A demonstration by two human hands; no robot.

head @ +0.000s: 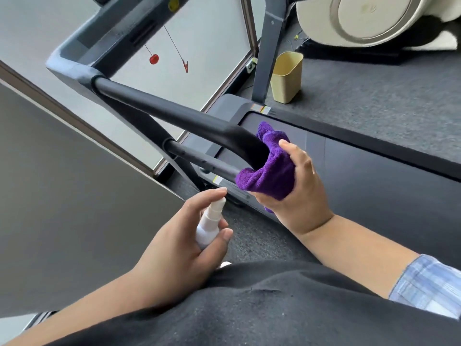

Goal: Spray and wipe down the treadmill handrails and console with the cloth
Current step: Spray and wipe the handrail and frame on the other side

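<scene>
Head view puts us above the treadmill, its dark belt running off to the right and the console up at the top left, with the padded black handrail slanting down from it toward us. We judge the step in hand to be the wiping of this handrail's near end, where the bar curves round: the console looks not yet reached, and the other rail is out of sight. Next, we reckon, the cloth must slide up along the bar toward the console, with a fresh spray ahead of it if the foam is dry. Our right hand grips the purple cloth, fingers curled through its folds and thumb on top, pressing it around the bend of the handrail. Our left hand is closed round the small white spray bottle, forefinger resting on its nozzle, held just below the rail and pointed roughly toward it.
</scene>
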